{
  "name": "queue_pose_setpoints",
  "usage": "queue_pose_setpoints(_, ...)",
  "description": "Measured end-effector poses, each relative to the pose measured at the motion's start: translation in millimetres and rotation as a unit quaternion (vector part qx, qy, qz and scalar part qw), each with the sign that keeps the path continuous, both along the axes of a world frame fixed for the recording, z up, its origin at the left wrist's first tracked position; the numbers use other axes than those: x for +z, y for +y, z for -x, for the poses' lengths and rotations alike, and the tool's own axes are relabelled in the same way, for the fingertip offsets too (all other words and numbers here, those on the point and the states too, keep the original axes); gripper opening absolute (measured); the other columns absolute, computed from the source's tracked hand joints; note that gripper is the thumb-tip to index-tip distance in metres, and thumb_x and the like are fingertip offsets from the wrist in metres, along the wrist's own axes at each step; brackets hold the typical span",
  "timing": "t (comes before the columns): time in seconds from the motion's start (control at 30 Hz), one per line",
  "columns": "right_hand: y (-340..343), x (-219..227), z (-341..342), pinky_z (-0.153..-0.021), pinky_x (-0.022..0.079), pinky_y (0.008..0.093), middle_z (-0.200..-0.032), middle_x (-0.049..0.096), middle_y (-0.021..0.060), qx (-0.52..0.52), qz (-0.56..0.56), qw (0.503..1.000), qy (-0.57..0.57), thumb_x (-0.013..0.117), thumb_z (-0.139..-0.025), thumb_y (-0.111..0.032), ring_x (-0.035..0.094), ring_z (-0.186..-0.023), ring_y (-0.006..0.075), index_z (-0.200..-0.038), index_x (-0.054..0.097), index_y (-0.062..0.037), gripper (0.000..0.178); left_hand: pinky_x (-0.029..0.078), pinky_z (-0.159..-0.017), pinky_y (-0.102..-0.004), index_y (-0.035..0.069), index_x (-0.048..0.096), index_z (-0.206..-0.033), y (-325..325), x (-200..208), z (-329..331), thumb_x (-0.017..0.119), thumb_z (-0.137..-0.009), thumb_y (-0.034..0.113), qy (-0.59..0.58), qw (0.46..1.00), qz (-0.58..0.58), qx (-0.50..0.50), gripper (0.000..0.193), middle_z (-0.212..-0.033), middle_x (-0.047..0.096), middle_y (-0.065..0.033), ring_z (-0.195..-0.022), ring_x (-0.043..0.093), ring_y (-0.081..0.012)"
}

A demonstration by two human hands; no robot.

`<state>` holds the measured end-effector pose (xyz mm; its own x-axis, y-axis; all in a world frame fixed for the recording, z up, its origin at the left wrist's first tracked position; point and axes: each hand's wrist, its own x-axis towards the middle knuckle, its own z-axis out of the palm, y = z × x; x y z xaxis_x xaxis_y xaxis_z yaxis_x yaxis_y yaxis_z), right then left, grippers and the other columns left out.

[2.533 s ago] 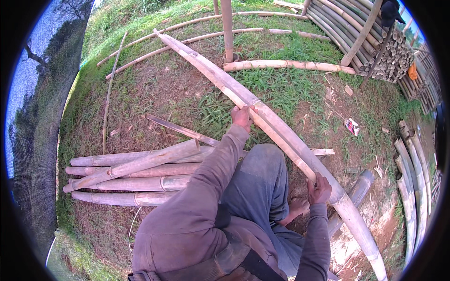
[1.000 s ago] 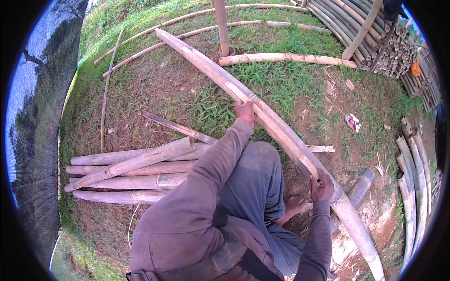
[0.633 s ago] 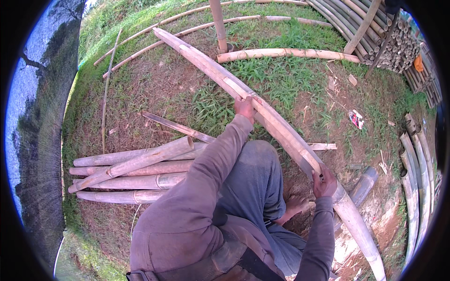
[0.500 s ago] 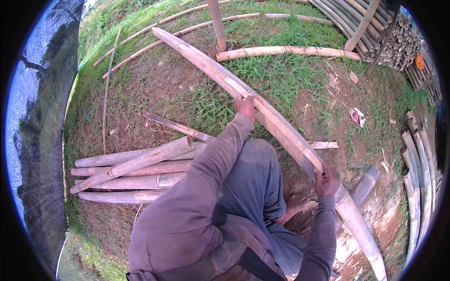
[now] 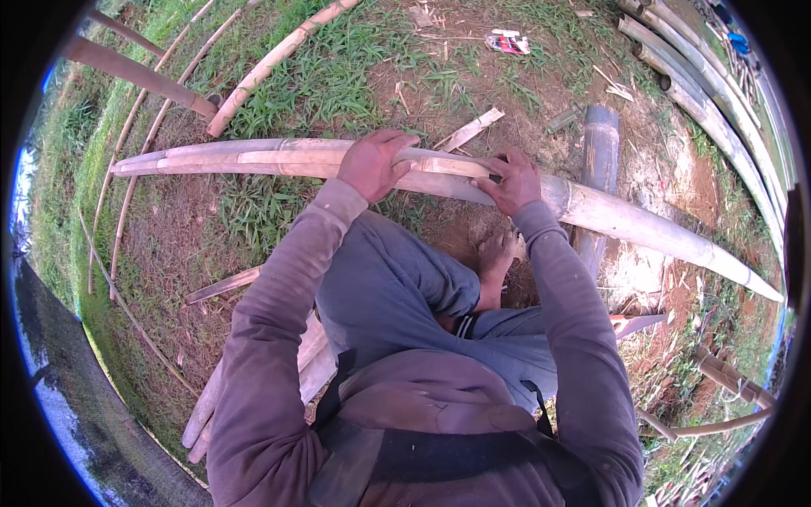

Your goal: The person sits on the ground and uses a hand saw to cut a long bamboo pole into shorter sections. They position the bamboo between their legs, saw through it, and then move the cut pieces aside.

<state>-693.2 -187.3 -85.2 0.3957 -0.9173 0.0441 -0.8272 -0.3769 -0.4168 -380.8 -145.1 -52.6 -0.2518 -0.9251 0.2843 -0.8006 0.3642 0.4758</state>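
A long pale bamboo pole [image 5: 604, 213] crosses in front of me from far left to right, over my bent legs' far side. Along its upper face lies a narrower split bamboo strip [image 5: 443, 165], its right end by my right hand. My left hand [image 5: 376, 165] is closed over the strip and pole, thumb on the near side. Fingers bent, my right hand [image 5: 511, 182] grips the strip's end where a dark gap shows. Beneath the pole's right part lies a thick, darker bamboo log [image 5: 599, 152]. My bare foot [image 5: 495, 258] rests on the ground between.
More bamboo poles lie at upper right [image 5: 710, 110] and partly behind my left arm. An upright post [image 5: 139, 76] stands at upper left beside a lying bamboo length [image 5: 279, 63]. What looks like a handsaw [image 5: 638, 324] is right of my knee. A colourful packet [image 5: 508, 43] lies beyond.
My view has swung to the right, so the pole now runs more sideways. My left hand has come closer to my right hand along the strip.
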Motion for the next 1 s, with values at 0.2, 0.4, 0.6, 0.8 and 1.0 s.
queue_pose_setpoints(0.2,5,-1,-2,-0.112,0.039,0.0536,-0.127,0.066,0.0008,-0.004,-0.003,1.000,0.015,0.082,-0.084,-0.048,0.060,-0.126,0.0274,-0.121,0.079,-0.0301,0.041,0.057,-0.094,-0.0474,0.010,0.070,-0.128,-17,-2,55,0.074,-0.094,0.023,-0.146,0.980,-0.101,-0.086,0.037,-0.118,0.074,-0.0113,-0.109,0.070,-0.0350)
queue_pose_setpoints(0.4,20,-1,25,-0.114,0.038,0.0541,-0.132,0.065,0.0056,-0.009,0.117,0.993,0.004,0.079,-0.087,-0.045,0.058,-0.128,0.0306,-0.128,0.075,-0.0253,0.046,0.060,-0.086,-0.0451,0.007,0.070,-0.125,-9,-27,58,0.073,-0.092,0.018,-0.167,0.981,-0.019,-0.100,0.035,-0.117,0.073,-0.0113,-0.105,0.072,-0.0337)
queue_pose_setpoints(0.6,88,43,176,-0.099,0.053,0.0481,-0.125,0.070,0.0155,-0.209,0.219,0.951,-0.067,0.081,-0.091,-0.026,0.067,-0.114,0.0357,-0.127,0.072,-0.0089,0.041,0.061,-0.089,-0.0441,0.005,0.068,-0.131,-5,-35,54,0.070,-0.093,0.018,-0.185,0.977,0.011,-0.105,0.040,-0.123,0.072,-0.0118,-0.107,0.072,-0.0339)
queue_pose_setpoints(0.8,253,-75,405,-0.100,0.055,0.0441,-0.126,0.072,0.0276,-0.561,-0.212,0.800,-0.016,0.076,-0.089,-0.049,0.072,-0.116,0.0372,-0.120,0.074,0.0008,0.059,0.061,-0.090,-0.0439,0.003,0.071,-0.127,-11,-26,63,0.071,-0.092,0.016,-0.202,0.974,0.004,-0.105,0.038,-0.120,0.073,-0.0148,-0.107,0.073,-0.0335)
queue_pose_setpoints(1.0,339,-189,389,-0.112,0.050,0.0517,-0.137,0.065,0.0225,-0.554,-0.303,0.771,0.082,0.059,-0.103,-0.037,0.060,-0.133,0.0419,-0.136,0.067,-0.0124,0.042,0.060,-0.093,-0.0445,0.001,0.068,-0.133,-19,-34,67,0.071,-0.093,0.012,-0.221,0.967,0.000,-0.127,0.041,-0.122,0.073,-0.0200,-0.107,0.073,-0.0376)
